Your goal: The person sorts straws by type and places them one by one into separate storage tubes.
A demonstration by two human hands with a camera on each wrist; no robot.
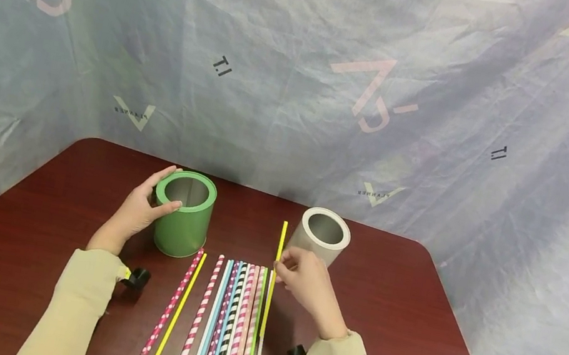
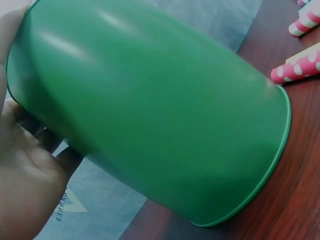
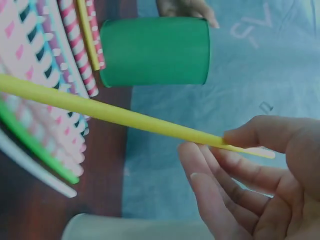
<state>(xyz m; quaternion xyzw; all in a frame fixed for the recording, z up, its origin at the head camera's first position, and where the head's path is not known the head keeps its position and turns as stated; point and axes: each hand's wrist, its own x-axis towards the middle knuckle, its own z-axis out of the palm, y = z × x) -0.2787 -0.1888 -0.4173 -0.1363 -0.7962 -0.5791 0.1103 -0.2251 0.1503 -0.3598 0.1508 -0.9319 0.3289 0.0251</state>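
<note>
Head view: the left hand point(image 1: 141, 211) curls around the rim of the green can point(image 1: 183, 212), thumb over the lip at 9 o'clock, apparently to steady it upright on the table point(image 1: 19, 257). The right hand point(image 1: 307, 283) pinches a yellow straw point(image 1: 274, 277) near its upper part, lifting it at 3 o'clock of the row of straws point(image 1: 230, 320). A white can point(image 1: 321, 236) stands just beyond that hand, at 12 o'clock.

Left wrist view: the green can point(image 2: 160, 115) fills the frame, palm against its wall at 8 o'clock; pink dotted straw ends lie at 2 o'clock.

Right wrist view: thumb and fingers point(image 3: 260, 137) nip the yellow straw point(image 3: 115, 114) near its tip, the remaining fingers loose. The green can point(image 3: 154, 50) sits at 12 o'clock.
</note>
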